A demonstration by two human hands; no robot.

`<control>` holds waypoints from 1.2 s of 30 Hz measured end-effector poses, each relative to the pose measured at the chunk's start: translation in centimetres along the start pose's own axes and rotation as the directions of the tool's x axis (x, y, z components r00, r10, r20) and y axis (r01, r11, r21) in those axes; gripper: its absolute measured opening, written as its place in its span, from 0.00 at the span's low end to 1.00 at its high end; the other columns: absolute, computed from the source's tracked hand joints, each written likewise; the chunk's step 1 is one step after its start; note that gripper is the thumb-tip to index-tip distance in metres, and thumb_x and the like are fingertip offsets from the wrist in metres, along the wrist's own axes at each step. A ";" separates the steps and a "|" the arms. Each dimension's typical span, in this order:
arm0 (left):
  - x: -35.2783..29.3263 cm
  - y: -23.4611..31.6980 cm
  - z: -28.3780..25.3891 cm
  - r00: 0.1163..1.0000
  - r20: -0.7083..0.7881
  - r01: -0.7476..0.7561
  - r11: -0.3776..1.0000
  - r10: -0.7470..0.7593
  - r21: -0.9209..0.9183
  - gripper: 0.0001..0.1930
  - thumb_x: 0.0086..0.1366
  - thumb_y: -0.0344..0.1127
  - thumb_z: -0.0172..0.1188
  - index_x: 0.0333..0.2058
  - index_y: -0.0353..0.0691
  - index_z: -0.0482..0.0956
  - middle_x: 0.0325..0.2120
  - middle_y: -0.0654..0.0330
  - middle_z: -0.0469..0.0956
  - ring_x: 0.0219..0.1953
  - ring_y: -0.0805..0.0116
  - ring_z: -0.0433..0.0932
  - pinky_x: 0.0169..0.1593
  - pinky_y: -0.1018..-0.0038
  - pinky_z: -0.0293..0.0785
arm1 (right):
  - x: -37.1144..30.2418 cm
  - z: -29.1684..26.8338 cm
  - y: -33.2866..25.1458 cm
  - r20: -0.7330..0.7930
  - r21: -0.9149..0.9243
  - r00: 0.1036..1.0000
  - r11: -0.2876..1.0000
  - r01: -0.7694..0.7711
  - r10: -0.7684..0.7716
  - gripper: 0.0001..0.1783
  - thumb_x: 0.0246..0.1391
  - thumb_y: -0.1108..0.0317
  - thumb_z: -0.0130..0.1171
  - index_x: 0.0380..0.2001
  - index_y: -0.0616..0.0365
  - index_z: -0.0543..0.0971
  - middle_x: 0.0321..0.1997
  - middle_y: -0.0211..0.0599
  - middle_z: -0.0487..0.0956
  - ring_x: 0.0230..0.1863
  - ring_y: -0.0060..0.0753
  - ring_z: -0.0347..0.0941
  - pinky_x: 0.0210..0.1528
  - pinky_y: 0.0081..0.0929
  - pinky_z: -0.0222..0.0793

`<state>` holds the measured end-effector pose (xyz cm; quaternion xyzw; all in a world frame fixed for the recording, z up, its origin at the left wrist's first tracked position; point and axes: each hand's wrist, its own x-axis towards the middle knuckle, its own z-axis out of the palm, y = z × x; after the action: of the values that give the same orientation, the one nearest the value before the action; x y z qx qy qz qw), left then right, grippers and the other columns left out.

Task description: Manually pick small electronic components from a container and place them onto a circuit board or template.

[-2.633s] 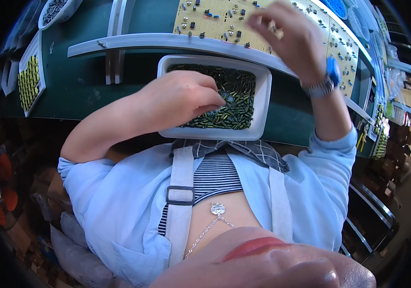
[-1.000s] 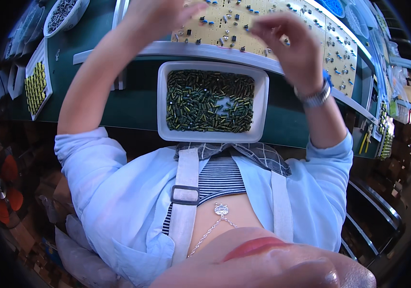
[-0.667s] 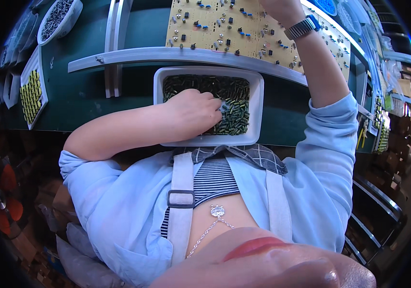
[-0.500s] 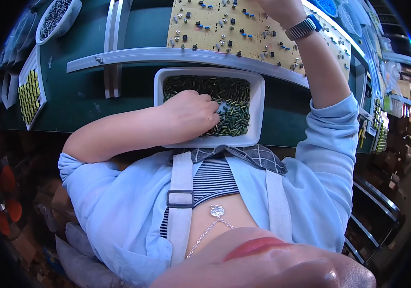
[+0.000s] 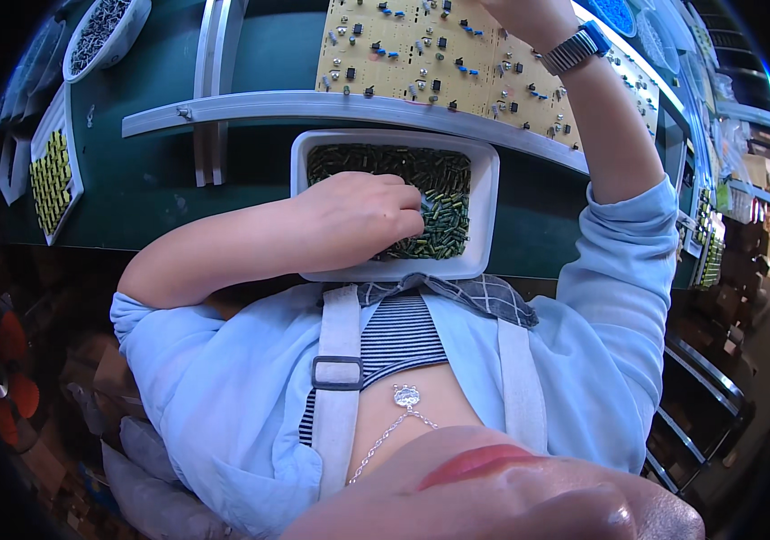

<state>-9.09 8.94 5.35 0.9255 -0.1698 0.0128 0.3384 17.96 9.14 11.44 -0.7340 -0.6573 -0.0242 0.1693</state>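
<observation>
Here the left hand (image 5: 362, 216) curls, knuckles up, into the white tray (image 5: 486, 216).

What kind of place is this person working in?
Most likely an electronics assembly bench: a tan circuit board dotted with parts, a white tray of small green components under the left hand, and more part bins alongside.

Glossy white plastic tray (image 5: 484, 180) of shiny dark-green components (image 5: 443, 193); matt green worktop (image 5: 151, 189); brushed metal rail (image 5: 349, 106); matt tan circuit board (image 5: 421, 54).
</observation>
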 end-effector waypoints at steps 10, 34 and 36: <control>0.0 0.0 -0.7 0.997 -0.055 0.046 0.999 -0.047 -0.024 0.08 0.54 0.26 0.60 0.35 0.37 0.80 0.34 0.55 0.79 0.42 0.57 0.80 0.44 0.65 0.79 | 0.5 0.7 1.1 0.102 -0.035 0.990 0.995 -0.092 0.095 0.11 0.54 0.62 0.61 0.28 0.60 0.82 0.32 0.46 0.79 0.38 0.50 0.76 0.41 0.40 0.72; 0.3 -6.6 -10.5 0.746 -0.607 0.337 0.941 -0.272 -0.008 0.07 0.60 0.26 0.64 0.38 0.37 0.83 0.33 0.62 0.82 0.34 0.73 0.79 0.36 0.75 0.75 | -5.9 -1.0 -3.7 0.017 0.048 0.895 0.895 0.444 -0.445 0.06 0.53 0.69 0.64 0.32 0.58 0.80 0.34 0.37 0.81 0.37 0.38 0.79 0.37 0.32 0.75; 1.4 -8.2 -12.2 0.552 -0.558 0.523 0.779 -0.620 -0.347 0.07 0.59 0.31 0.65 0.34 0.34 0.84 0.29 0.57 0.82 0.33 0.68 0.80 0.38 0.71 0.74 | -10.8 0.3 -6.6 0.362 0.242 0.796 0.874 0.421 -0.484 0.10 0.50 0.63 0.65 0.32 0.56 0.78 0.30 0.38 0.75 0.35 0.44 0.76 0.35 0.37 0.73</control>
<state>-4.01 22.05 9.85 0.8397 0.2672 0.2073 0.4249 10.07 -0.57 9.82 -0.5284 -0.8344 0.1401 0.0704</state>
